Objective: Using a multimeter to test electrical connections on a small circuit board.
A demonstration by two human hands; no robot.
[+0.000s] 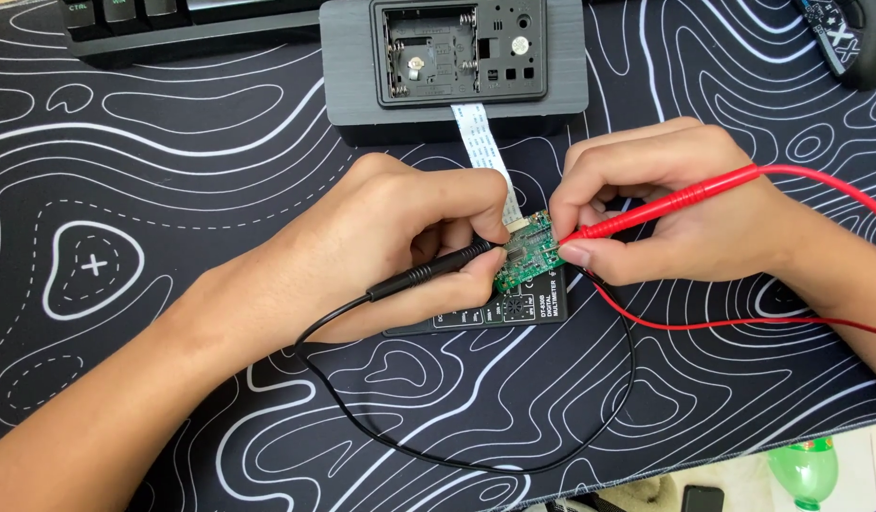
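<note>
On the counter, over a black desk mat with white contour lines, both hands meet at a small green circuit board. The left hand pinches a slim black test probe, its tip touching the board's left edge. The right hand grips a red test probe on the board's right side. A white ribbon cable joins the board to a grey box with an open battery bay.

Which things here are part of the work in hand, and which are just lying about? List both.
In use:
left hand with black probe
right hand with red probe
green circuit board
white ribbon cable
grey opened case
black meter under the hands

Lying about:
keyboard
green bottle
dark gadget, top right
patterned mat
</note>
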